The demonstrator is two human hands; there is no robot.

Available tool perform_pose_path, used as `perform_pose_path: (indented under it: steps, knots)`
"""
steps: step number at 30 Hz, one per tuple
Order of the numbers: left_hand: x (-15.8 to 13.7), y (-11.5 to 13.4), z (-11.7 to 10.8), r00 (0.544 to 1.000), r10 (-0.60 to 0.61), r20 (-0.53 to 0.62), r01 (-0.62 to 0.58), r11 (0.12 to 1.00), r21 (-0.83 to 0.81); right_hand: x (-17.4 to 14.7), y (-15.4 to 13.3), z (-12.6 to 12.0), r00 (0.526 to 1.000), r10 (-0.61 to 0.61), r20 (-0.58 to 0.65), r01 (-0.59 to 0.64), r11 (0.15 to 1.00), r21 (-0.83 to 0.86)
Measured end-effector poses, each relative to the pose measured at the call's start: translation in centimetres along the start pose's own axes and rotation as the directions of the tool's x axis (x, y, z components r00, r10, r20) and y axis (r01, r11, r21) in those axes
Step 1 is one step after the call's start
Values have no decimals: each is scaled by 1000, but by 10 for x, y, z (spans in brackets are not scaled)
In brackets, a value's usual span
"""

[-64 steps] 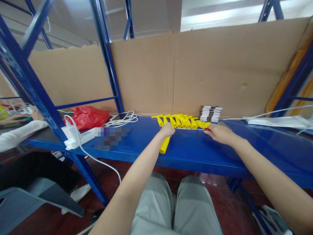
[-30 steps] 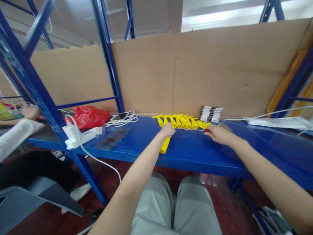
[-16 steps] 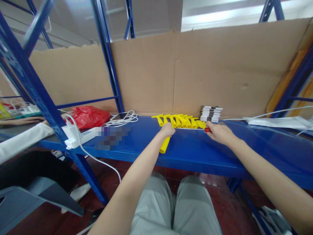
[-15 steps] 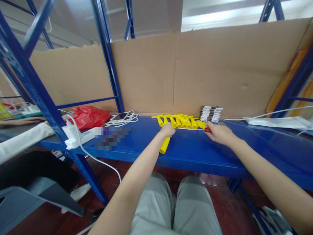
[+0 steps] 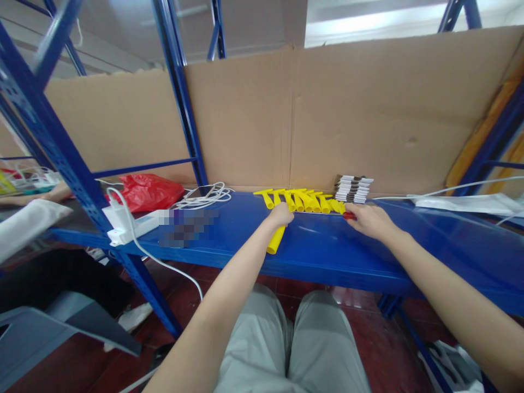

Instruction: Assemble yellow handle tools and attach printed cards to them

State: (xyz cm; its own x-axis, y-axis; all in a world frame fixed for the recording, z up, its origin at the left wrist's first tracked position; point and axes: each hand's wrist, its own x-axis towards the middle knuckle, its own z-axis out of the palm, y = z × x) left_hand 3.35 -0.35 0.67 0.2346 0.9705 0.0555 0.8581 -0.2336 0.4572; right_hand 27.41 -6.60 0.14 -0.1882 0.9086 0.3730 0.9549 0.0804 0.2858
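The left hand point(image 5: 281, 214) was curled around a yellow tube point(image 5: 277, 240), whose open end poked out towards the seated person, near the front edge of the blue tabletop point(image 5: 319, 248). The right hand point(image 5: 366, 216) was pinching a small red piece point(image 5: 349, 216) between thumb and fingers, at the right end of a row of yellow T-shaped handles point(image 5: 316, 206). A thin pale strip point(image 5: 317, 213) ran between the two hands; from where I stood I couldn't tell whether it joined the tube or the red piece.

Doing this well, I judged, depended on a firm left grip so the tube wouldn't roll, and on the right hand staying low and level with the strip. Elbows needed to stay wide, since the row lay just behind the knuckles and could easily have been knocked.

As for writing, I could read none: the banded white stack point(image 5: 352, 189) showed no legible print, the power strip point(image 5: 141, 225) offered no readable brand, and a patch beside it was blurred out.
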Motion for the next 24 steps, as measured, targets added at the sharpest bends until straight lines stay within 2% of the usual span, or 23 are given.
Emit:
perform_pose_path:
  steps: [4,10,14,17,21,24]
  knots:
    - [1,0,0,1000,-8,14,8,1000,14,3,0,6,1000,-15,27,13,999,50]
    - [-1,2,1,1000,-19,6,19,1000,3,9,10,20,989,-151,-7,149,972,179]
    - [-2,3,0,1000,-12,17,12,1000,13,4,6,12,997,-47,-55,50,997,62]
    - [-3,4,-1,1000,-11,17,11,999,31,2,0,8,999,13,-36,-13,1000,-8]
    - [-3,4,0,1000,-7,10,6,999,36,4,0,14,1000,14,13,-15,995,95]
    - [-3,4,0,1000,0,2,0,999,43,6,5,21,1000,-11,-13,13,986,163]
